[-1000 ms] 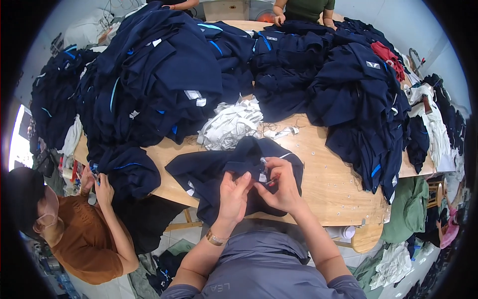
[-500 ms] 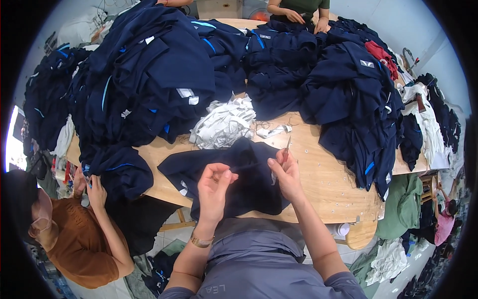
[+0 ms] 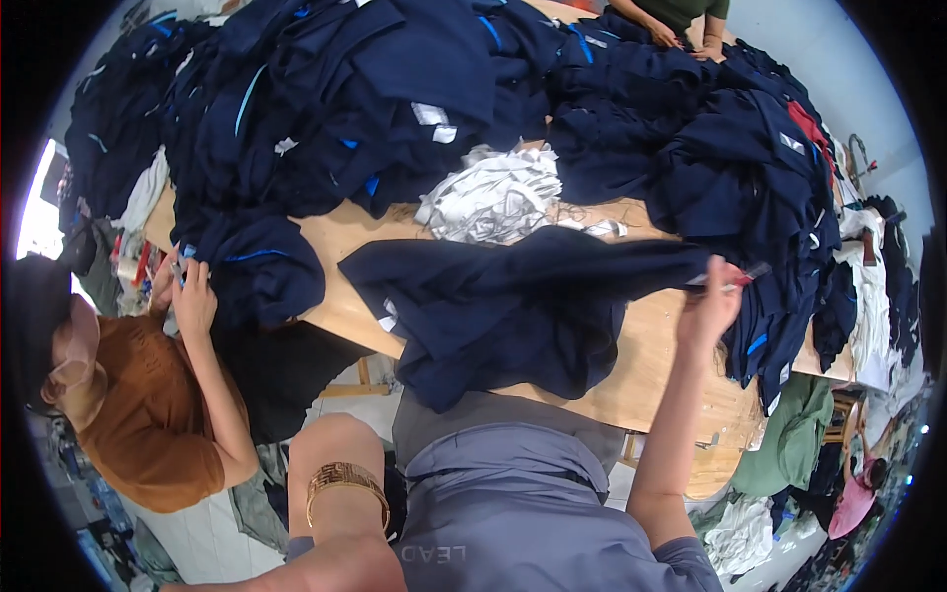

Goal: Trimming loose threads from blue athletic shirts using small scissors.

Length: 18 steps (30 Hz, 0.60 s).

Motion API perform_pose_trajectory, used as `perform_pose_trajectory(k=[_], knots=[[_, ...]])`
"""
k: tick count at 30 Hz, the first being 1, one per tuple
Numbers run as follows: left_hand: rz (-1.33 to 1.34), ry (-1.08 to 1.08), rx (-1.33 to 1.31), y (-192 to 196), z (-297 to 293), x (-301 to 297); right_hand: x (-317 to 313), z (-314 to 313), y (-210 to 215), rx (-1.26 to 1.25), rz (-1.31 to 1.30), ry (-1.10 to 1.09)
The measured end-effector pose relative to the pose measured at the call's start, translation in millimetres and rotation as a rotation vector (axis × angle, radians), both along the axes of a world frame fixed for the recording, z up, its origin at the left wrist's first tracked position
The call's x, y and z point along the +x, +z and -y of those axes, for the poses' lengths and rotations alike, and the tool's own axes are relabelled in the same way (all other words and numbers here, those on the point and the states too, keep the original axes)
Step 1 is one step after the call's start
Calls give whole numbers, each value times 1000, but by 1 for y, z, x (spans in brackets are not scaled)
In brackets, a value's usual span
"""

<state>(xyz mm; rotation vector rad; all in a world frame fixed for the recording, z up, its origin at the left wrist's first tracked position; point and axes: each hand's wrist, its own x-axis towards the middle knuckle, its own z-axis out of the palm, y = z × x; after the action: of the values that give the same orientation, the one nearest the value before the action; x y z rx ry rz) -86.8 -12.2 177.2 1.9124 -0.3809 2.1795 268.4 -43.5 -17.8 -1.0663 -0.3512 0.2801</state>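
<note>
A navy garment (image 3: pixel 513 306) lies spread across the near edge of the table and partly over my lap. My right hand (image 3: pixel 712 308) grips its right end, drawing that part out into a narrow stretch of cloth. In the same hand is a small red-handled thread cutter (image 3: pixel 738 281), its thin tip blurred and pointing right. Low and close to me, my left hand (image 3: pixel 333 444) is raised off the cloth, with a gold bracelet (image 3: pixel 347 490) on the wrist; its fingers are hidden. A white label (image 3: pixel 388 316) shows at the garment's left side.
Beyond the garment sits a heap of white scraps (image 3: pixel 498 192). Large navy garment piles (image 3: pixel 375 89) cover the table's (image 3: pixel 656 345) far side and right. A person in brown (image 3: pixel 148 424) handles navy cloth close on my left; another person's hands (image 3: pixel 691 44) work at the far side.
My right hand has moved right, pulling the garment's end along. My left hand has left the cloth and come back toward me. The whole view has shifted.
</note>
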Motion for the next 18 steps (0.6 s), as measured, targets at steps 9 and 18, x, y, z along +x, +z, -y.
perform_pose_trajectory(k=[9, 18], knots=[[-87, 241, -381, -44, 5, -22, 15, 22, -58, -554, 443, -150], [-514, 221, -1434, -161, -84, -4, -92, 13, -68, -687, 618, 214]])
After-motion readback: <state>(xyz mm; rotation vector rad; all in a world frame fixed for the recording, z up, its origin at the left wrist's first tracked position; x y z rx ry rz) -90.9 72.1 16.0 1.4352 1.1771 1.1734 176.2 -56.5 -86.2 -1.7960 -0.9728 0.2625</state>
